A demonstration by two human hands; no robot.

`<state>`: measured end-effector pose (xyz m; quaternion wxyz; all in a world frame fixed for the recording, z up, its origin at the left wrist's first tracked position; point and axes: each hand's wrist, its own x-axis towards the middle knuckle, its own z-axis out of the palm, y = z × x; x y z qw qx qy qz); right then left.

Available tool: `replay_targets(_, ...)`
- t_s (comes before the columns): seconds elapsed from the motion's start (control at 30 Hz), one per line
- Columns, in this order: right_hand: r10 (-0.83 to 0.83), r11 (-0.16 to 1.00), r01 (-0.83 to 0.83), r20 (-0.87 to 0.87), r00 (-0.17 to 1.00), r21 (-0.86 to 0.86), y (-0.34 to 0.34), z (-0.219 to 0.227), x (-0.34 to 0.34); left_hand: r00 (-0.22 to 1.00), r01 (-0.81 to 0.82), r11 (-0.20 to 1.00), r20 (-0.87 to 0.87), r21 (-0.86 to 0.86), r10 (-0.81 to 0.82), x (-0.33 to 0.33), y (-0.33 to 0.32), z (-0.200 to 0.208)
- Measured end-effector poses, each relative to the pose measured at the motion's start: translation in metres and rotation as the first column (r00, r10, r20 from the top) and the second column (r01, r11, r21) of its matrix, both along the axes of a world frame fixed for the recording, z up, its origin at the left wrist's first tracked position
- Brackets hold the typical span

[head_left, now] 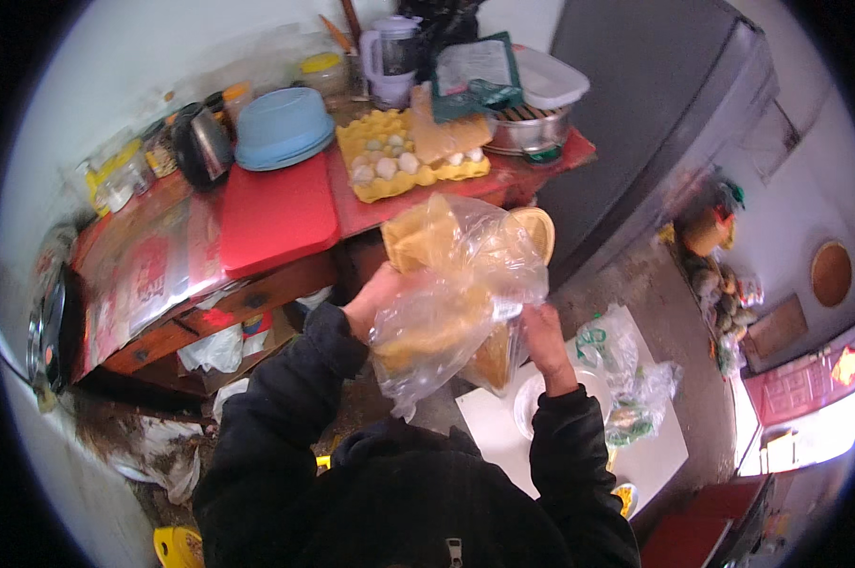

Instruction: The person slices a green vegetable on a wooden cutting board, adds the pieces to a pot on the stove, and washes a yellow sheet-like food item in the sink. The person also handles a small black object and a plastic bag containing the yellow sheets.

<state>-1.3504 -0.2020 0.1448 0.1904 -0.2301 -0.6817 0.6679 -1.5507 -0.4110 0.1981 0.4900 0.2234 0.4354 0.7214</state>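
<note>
Plastic bag (451, 308) of tan cup-shaped pieces (420, 239) is up in front of chest, between both hands. Left hand (382, 295) grasps its left side, some fingertips hidden; right hand (545, 333) looks pinched on its right edge. Likely gripped both sides because it's floppy and bulky. Egg tray (375, 182) and red board (281, 220) crowd the red table (364, 216); loose bags (626, 364) clutter the white table (659, 454).
</note>
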Motion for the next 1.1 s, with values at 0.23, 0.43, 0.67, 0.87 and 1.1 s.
replay_targets(0.23,-0.066,0.998,0.065,-0.048,0.997,-0.017,0.000,-0.003,-0.062,0.829,-0.537,0.830,0.274,0.151,0.487,-0.094,-0.101,-0.007)
replay_targets(0.43,0.061,0.945,-0.118,-0.188,0.980,-0.306,-0.015,0.004,-0.148,0.548,-0.834,0.510,0.422,0.210,0.722,-0.138,-0.189,-0.014)
replay_targets(0.67,-0.013,0.827,-0.201,-0.376,0.926,-0.525,-0.016,0.037,-0.276,0.192,-0.965,0.034,0.613,0.261,0.766,-0.187,-0.286,-0.028)
replay_targets(0.87,-0.125,0.899,-0.149,-0.569,0.813,-0.411,0.008,0.101,-0.360,0.145,-0.964,-0.092,0.782,0.250,0.606,-0.224,-0.352,-0.061)
replay_targets(1.1,-0.014,0.978,-0.147,-0.755,0.655,-0.145,0.044,0.121,-0.407,0.179,-0.912,-0.158,0.715,0.378,0.676,-0.220,-0.377,-0.057)
